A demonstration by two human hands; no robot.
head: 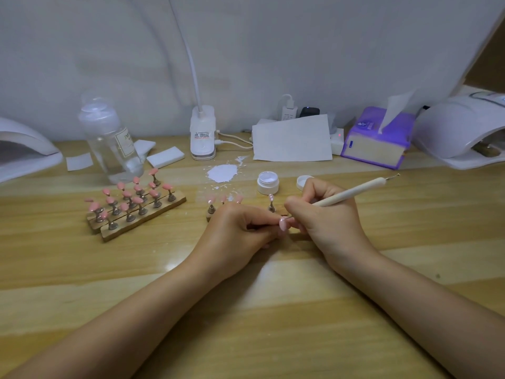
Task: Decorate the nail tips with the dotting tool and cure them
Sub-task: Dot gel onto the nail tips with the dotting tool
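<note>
Pink nail tip (283, 223) under dotting tool (352, 192)

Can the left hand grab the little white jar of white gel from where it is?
Probably not yet. The left hand is pinching a pink nail tip being dotted. The small white open jar sits just beyond, with only small nail stands between; it must let go first.

Nail workstation: curing lamp (461, 132), nail-tip stands (134, 206).
</note>
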